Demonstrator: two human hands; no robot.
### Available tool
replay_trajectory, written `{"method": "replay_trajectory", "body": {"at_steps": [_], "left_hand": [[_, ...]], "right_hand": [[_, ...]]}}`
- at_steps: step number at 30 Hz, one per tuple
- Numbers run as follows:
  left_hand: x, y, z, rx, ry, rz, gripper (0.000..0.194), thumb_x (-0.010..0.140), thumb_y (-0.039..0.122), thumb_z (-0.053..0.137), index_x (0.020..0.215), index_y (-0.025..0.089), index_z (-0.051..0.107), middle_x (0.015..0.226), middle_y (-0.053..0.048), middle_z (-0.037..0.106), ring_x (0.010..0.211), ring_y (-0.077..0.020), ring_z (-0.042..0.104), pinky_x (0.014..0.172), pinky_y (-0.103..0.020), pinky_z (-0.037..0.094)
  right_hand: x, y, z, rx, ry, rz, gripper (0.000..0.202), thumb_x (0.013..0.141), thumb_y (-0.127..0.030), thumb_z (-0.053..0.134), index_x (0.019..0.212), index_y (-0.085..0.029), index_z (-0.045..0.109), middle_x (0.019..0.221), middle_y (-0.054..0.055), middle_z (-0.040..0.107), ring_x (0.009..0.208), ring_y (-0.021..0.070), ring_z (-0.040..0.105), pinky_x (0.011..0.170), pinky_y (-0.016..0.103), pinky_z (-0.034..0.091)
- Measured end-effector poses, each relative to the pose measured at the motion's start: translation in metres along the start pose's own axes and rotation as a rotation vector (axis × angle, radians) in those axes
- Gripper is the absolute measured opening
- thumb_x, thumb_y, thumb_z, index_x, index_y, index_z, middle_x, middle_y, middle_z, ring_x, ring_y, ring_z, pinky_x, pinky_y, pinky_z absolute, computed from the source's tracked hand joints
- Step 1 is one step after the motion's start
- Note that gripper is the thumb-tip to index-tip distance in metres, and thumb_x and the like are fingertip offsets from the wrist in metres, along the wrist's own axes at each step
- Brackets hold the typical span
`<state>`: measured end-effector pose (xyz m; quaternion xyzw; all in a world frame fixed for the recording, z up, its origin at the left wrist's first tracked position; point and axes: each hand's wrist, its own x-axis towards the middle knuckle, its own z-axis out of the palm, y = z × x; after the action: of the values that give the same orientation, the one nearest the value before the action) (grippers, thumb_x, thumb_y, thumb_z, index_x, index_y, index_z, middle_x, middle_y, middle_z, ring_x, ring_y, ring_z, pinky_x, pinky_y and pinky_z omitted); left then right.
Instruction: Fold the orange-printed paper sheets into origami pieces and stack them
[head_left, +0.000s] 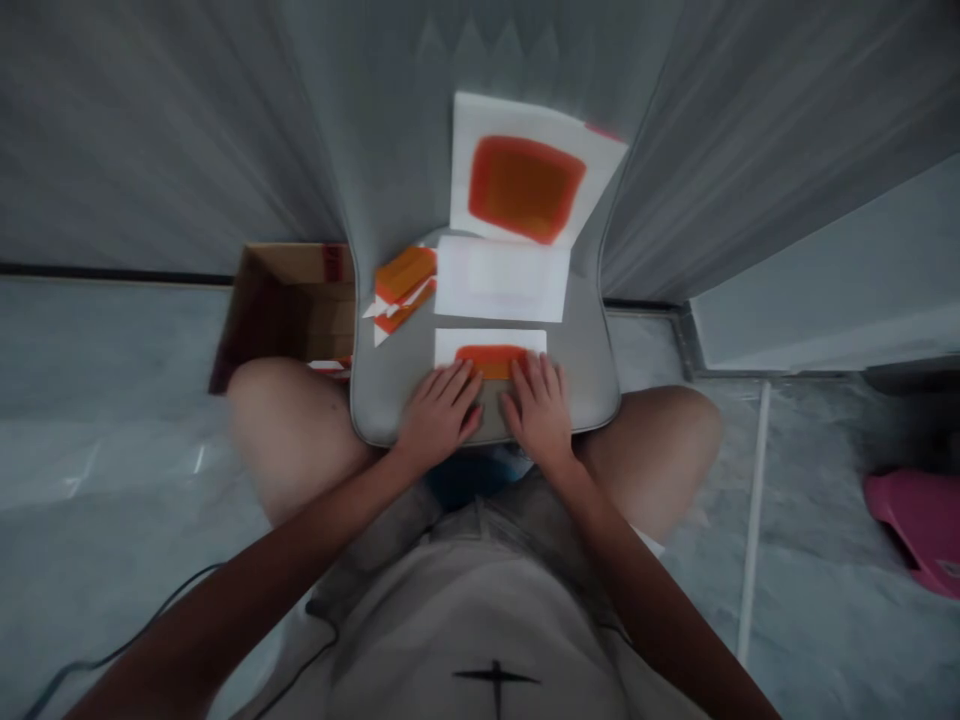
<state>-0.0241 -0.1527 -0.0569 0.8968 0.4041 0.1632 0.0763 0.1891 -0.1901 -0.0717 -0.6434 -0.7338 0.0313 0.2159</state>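
A white sheet of paper with an orange printed block (491,358) lies near the front edge of a grey chair seat (585,370). It looks folded along the edge closest to me, though blur hides the detail. On its left part rest the fingers of my left hand (441,412), stretched out and flat. My right hand (541,405) lies the same way on its right part, fingers spread. Neither hand grasps anything. Just beyond lies white paper (501,280). Behind it, a sheet with a large orange-brown block (526,190) leans against the chair back.
Folded orange-and-white paper pieces (405,290) sit at the seat's left side. A cardboard box (289,310) with some paper inside stands on the floor to the left. At the far right is a pink plastic object (919,525). A dark cable (127,650) runs at lower left.
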Motion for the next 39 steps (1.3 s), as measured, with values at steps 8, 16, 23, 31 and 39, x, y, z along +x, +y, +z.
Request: {"method": "replay_trajectory", "body": {"at_steps": [8, 16, 23, 31, 39], "left_hand": [[0.000, 0.002, -0.001, 0.035, 0.019, -0.048, 0.055, 0.102, 0.036, 0.051, 0.155, 0.019, 0.052, 0.169, -0.015, 0.037, 0.158, -0.0348, 0.033, 0.125, -0.055, 0.036], [0.001, 0.001, -0.002, 0.059, 0.022, -0.079, 0.060, 0.100, 0.039, 0.054, 0.157, 0.022, 0.049, 0.167, -0.015, 0.040, 0.154, -0.0361, 0.040, 0.127, -0.060, 0.029], [0.001, 0.002, -0.003, 0.055, 0.019, -0.087, 0.061, 0.100, 0.040, 0.053, 0.158, 0.020, 0.049, 0.169, -0.015, 0.036, 0.155, -0.0352, 0.037, 0.127, -0.056, 0.031], [0.001, 0.001, -0.003, 0.073, 0.021, -0.086, 0.062, 0.101, 0.042, 0.052, 0.158, 0.019, 0.048, 0.168, -0.014, 0.038, 0.155, -0.0344, 0.038, 0.127, -0.054, 0.030], [0.001, 0.003, -0.003, 0.097, 0.004, -0.043, 0.062, 0.105, 0.040, 0.045, 0.161, 0.013, 0.042, 0.169, -0.014, 0.034, 0.159, -0.0314, 0.031, 0.132, -0.055, 0.021]], "right_hand": [[0.000, -0.002, 0.001, -0.015, 0.016, 0.027, 0.061, 0.107, -0.044, 0.042, 0.162, -0.017, 0.040, 0.167, 0.017, 0.040, 0.157, 0.0351, 0.031, 0.128, 0.065, 0.021], [0.004, 0.005, 0.000, 0.017, 0.053, 0.013, 0.059, 0.104, -0.047, 0.049, 0.155, -0.017, 0.050, 0.164, 0.018, 0.044, 0.155, 0.0371, 0.033, 0.127, 0.067, 0.022], [0.017, 0.015, -0.003, 0.031, -0.006, -0.087, 0.049, 0.108, -0.040, 0.044, 0.148, -0.014, 0.057, 0.158, 0.018, 0.053, 0.154, 0.0311, 0.040, 0.129, 0.063, 0.023], [0.015, 0.012, -0.001, -0.005, -0.004, -0.068, 0.050, 0.110, -0.036, 0.040, 0.154, -0.015, 0.051, 0.160, 0.017, 0.052, 0.153, 0.0305, 0.041, 0.129, 0.066, 0.017], [0.014, 0.012, 0.001, -0.036, -0.008, -0.076, 0.052, 0.111, -0.037, 0.037, 0.157, -0.015, 0.048, 0.160, 0.016, 0.052, 0.154, 0.0300, 0.040, 0.130, 0.065, 0.015]]}}
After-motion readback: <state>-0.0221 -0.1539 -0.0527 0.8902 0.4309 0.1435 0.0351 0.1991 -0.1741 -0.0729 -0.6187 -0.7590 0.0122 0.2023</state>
